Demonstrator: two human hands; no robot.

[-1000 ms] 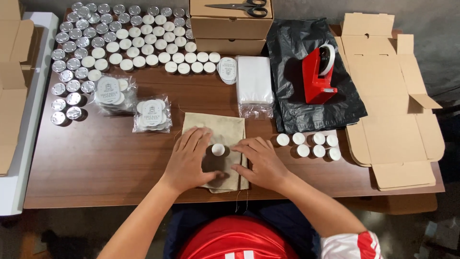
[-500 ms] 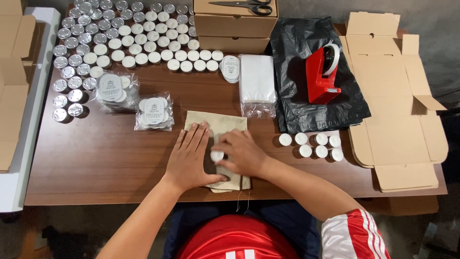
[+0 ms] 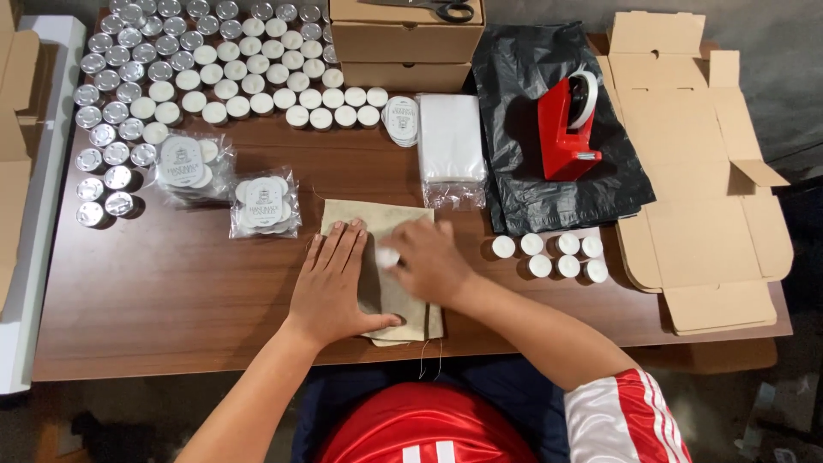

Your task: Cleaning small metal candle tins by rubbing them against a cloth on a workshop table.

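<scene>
A beige cloth (image 3: 390,219) lies flat at the table's near middle. My left hand (image 3: 333,281) is spread flat on its left part, fingers apart and pointing away from me. My right hand (image 3: 427,259) reaches across the cloth from the right and grips a small white tealight candle (image 3: 387,256) against it. A cluster of several loose white tealights (image 3: 553,255) sits just right of my right forearm.
Rows of white and silver tealights (image 3: 201,64) fill the back left. Two clear packets of candles (image 3: 261,206) lie left of the cloth. Stacked cardboard boxes with scissors (image 3: 407,39), a clear bag stack (image 3: 450,141), black plastic (image 3: 514,111), red tape dispenser (image 3: 566,120) and a flat carton (image 3: 694,180) stand beyond.
My right hand has taken the tealight from the middle of the cloth and slid it away from me. My left hand stays flat on the cloth.
</scene>
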